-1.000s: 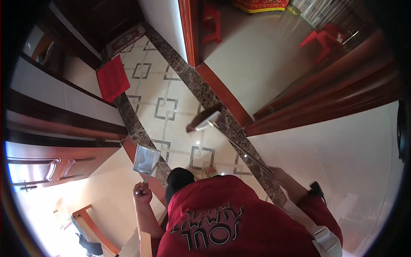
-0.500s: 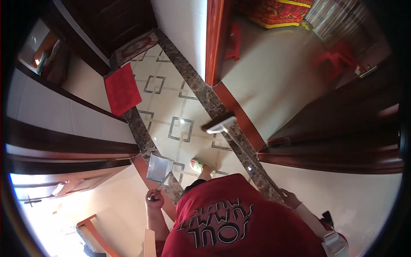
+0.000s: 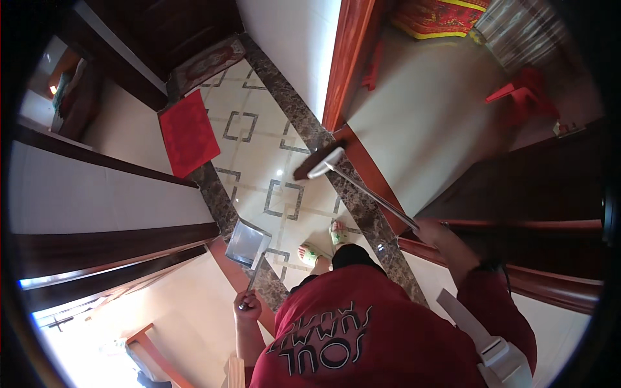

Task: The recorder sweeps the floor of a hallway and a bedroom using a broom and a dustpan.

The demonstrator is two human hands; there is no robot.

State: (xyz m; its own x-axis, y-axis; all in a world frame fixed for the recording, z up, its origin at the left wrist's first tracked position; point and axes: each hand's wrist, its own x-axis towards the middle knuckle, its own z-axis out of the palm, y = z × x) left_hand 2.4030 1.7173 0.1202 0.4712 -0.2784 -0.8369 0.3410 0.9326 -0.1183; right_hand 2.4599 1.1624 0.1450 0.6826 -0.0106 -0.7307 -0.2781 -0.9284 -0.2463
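My left hand (image 3: 246,304) is closed around the handle of a grey long-handled dustpan (image 3: 247,243). Its pan is over the dark marble strip at the left side of the patterned tile floor. At the right, my right hand (image 3: 432,233) grips the metal handle of a broom (image 3: 369,191), arm reaching forward. Dark bristles (image 3: 317,158) under the white broom head lie across the right marble strip, near a doorway. Whether they touch the floor is hard to tell. Both my feet, in light green slippers (image 3: 308,254), stand on the tiles between the two tools.
A red mat (image 3: 189,134) lies at the left doorway, with a patterned doormat (image 3: 210,64) by the dark door beyond. The wooden door frame (image 3: 351,61) rises at the far right. Inside that room is a red plastic stool (image 3: 527,94). A dark wooden door (image 3: 517,174) stands at right.
My right hand has moved forward along with the broom, whose head is now farther ahead and turned at a steeper slant. A second slipper has come into view. The left hand keeps the dustpan.
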